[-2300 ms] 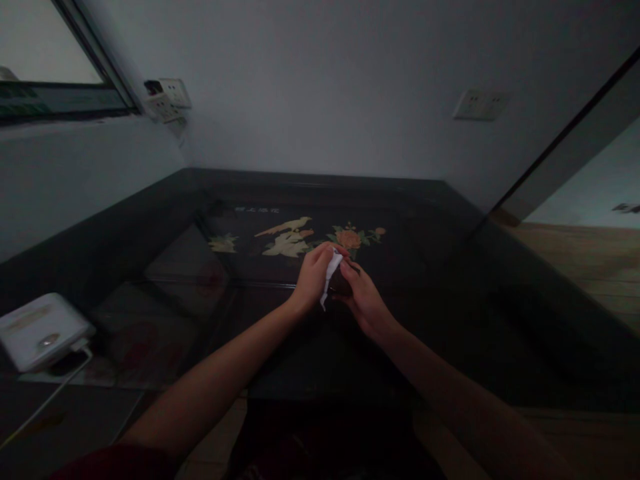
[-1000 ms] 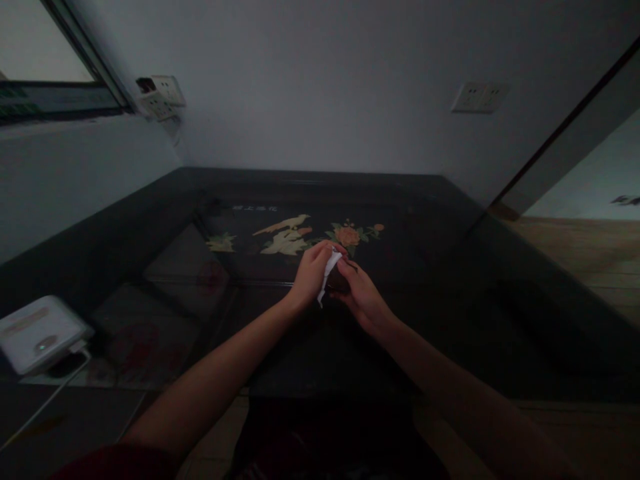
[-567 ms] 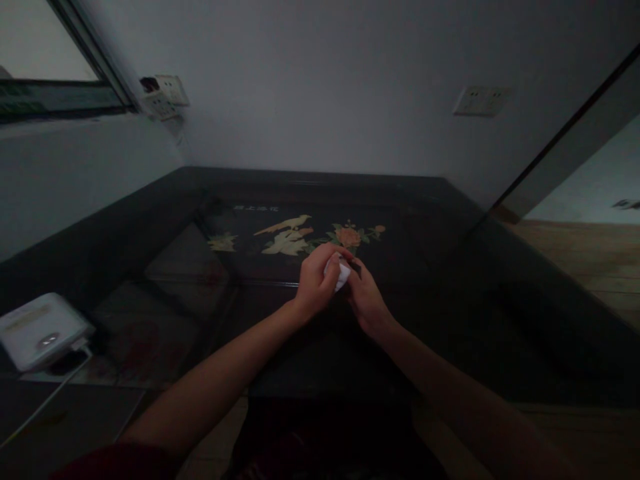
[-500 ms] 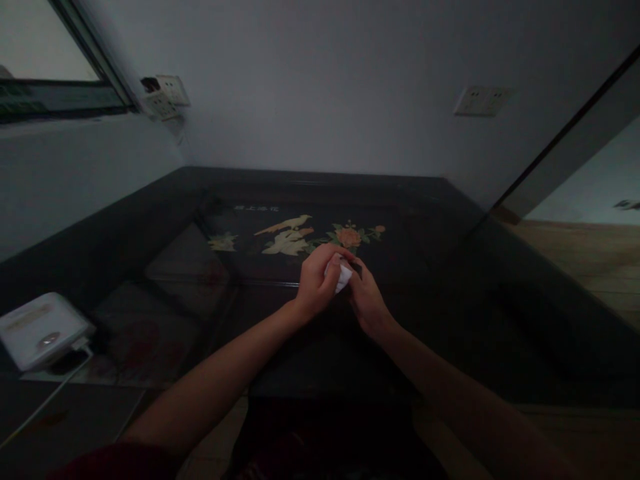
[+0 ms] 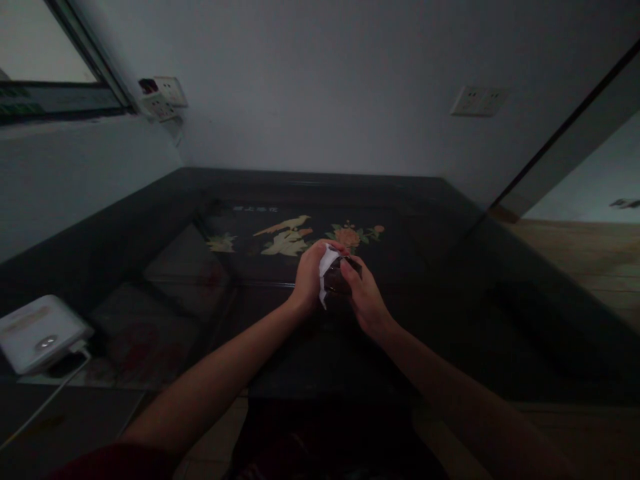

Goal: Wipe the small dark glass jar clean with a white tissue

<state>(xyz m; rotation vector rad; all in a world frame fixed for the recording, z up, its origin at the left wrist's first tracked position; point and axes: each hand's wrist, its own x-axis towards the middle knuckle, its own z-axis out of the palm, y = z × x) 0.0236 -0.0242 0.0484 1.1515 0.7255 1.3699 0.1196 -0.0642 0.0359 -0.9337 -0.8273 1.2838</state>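
Both my hands meet over the middle of a dark glass-topped table point(image 5: 430, 220). My left hand point(image 5: 307, 280) is closed on a white tissue point(image 5: 324, 267) that hangs down between the hands. My right hand point(image 5: 363, 293) is closed round a small dark object point(image 5: 340, 277) that I cannot make out in the dim light. The tissue lies against that object. Under the glass, just beyond the hands, is a panel with a pale bird and an orange flower point(image 5: 347, 235).
A white device point(image 5: 37, 330) with a cable point(image 5: 50, 397) sits on the table's left end. Wall sockets point(image 5: 163, 93) hang at the left corner, and another socket plate point(image 5: 477, 100) is on the back wall. A wooden floor point(image 5: 580, 250) lies to the right.
Half a second ago my left hand pressed the bunched tissue onto the object; now the tissue hangs loose again between the hands. The hands stayed in the same spot.
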